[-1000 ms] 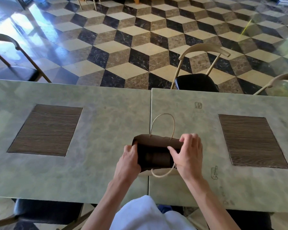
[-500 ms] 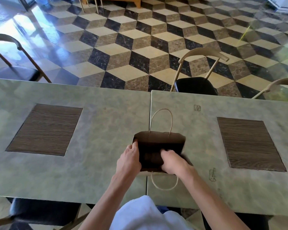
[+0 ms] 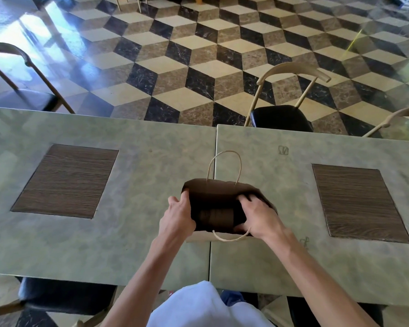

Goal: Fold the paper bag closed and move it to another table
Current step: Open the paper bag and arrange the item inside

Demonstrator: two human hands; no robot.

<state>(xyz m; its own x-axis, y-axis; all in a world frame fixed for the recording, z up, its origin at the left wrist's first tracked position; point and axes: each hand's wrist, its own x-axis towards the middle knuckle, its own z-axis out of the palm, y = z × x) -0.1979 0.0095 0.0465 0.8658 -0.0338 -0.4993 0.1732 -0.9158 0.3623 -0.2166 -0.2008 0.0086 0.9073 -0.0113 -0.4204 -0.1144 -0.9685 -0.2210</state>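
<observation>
- Small scribbled marks [image 3: 283, 150] sit on the right worktop [image 3: 293, 263]; none can be read. Something in the bag bears faint print, too dim to read.
- The paper bag [image 3: 219, 191] stands open-mouthed across the seam between the left worktop [image 3: 132, 244] and the right one.
- The left hand [image 3: 177, 217] clasps the bag's left edge, fingers curled over the rim.
- The right hand [image 3: 257, 218] grips the bag's right side, fingertips [image 3: 244, 198] dipping inside the mouth.
- One twine handle [image 3: 224, 153] rises at the far rim; the other [image 3: 229, 237] droops at the near rim.
</observation>
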